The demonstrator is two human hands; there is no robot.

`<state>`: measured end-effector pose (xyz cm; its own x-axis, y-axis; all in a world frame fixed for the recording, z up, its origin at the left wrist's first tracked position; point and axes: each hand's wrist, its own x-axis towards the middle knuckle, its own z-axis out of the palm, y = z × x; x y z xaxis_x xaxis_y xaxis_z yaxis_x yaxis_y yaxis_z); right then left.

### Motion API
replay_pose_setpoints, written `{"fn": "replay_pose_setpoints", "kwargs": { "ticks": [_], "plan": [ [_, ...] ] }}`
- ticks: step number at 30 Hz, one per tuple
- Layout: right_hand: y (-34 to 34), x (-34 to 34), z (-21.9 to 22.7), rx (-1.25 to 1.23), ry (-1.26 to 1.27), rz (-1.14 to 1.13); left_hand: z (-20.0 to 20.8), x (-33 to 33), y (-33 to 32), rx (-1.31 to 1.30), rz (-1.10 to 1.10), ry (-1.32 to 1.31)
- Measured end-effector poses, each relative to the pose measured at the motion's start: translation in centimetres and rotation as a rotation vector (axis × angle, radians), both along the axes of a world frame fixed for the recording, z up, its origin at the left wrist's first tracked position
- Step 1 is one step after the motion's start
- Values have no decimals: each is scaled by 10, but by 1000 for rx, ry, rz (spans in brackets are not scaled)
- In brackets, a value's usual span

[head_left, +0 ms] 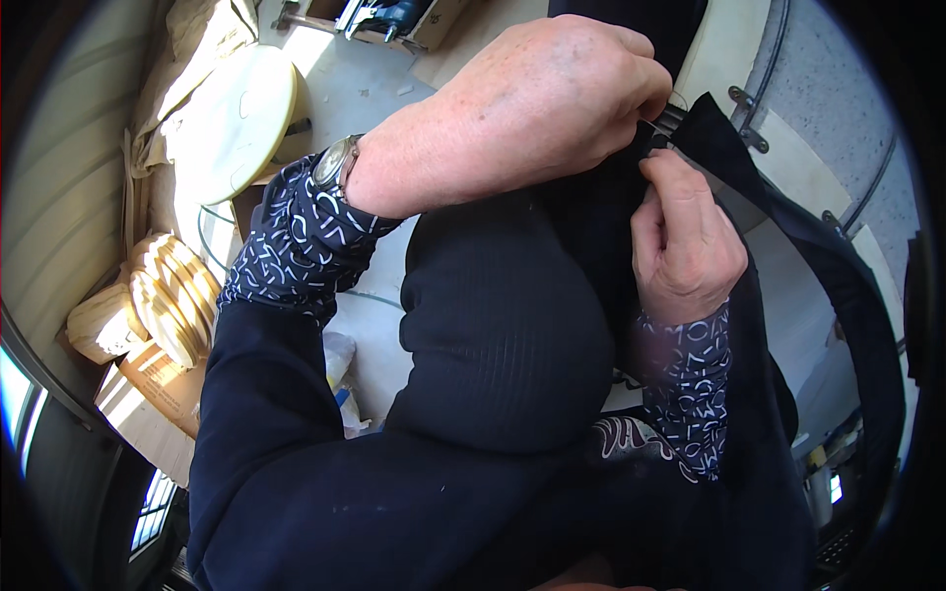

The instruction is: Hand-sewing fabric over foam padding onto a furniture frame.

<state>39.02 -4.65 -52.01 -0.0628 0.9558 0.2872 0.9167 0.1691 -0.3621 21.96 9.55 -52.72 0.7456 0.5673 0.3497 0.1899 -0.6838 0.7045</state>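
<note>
My left hand reaches across above my bent knee, its back toward me and its fingers curled closed. By its fingertips are a thin pale line and a small dark, shiny piece; exactly what the fingers grip is hidden. Just below, my right hand has thumb and fingers drawn together in a pinch, and I cannot make out what is in it. Close to both hands lies the pointed end of a black fabric strap, which curves away down the right side. Dark cloth covers my knee beneath the hands.
A pale curved panel with metal brackets and a dark cable border the right. Leftward stand a round cream disc, stacked wooden rings and a cardboard box. A blue tool sits at the far edge; a plastic bag lies below.
</note>
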Motion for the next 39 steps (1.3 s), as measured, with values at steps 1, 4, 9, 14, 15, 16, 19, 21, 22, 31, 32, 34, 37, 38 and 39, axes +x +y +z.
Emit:
{"fn": "replay_pose_setpoints", "kwargs": {
  "ticks": [1, 4, 9, 14, 15, 16, 19, 21, 22, 31, 32, 34, 37, 38, 39],
  "plan": [
    [-3, -1, 1, -7, -9, 8, 1, 1, 0, -36, 5, 22],
    [-14, 4, 10, -12, -47, -1, 5, 9, 3, -49, -38, -22],
    [-21, 11, 12, -55, -14, 49, 15, 25, 8, -1, -119, 99],
    [-22, 12, 8, -72, -2, 52, 17, 34, 13, 17, -205, 232],
    [-22, 14, 10, -74, -5, 44, 18, 35, 13, 35, -199, 241],
    [-23, 15, 12, -71, -6, 40, 18, 36, 13, 53, -194, 249],
    [-21, 19, 14, -59, 137, 49, 14, 34, 10, -7, -171, 230],
    [-15, 19, 15, -22, 220, -23, 10, 32, 12, -8, -162, 221],
    [-13, 18, 21, -94, 199, -72, 9, 30, 12, -8, -155, 207],
    [-20, 9, 19, -215, -35, -66, 10, 29, 7, -16, -188, 253],
    [-21, 8, 17, -204, -31, -58, 9, 29, 7, -15, -190, 252],
    [-23, 9, 12, -192, -27, -50, 8, 28, 7, -21, -216, 276],
    [-24, 9, 6, -125, 75, -55, 4, 26, 5, -24, -202, 276],
    [-23, 8, 12, -196, 90, -97, 4, 28, 5, -25, -206, 273],
    [-23, 8, 15, -267, 105, -140, 4, 30, 6, -25, -216, 266]
  ]
}}
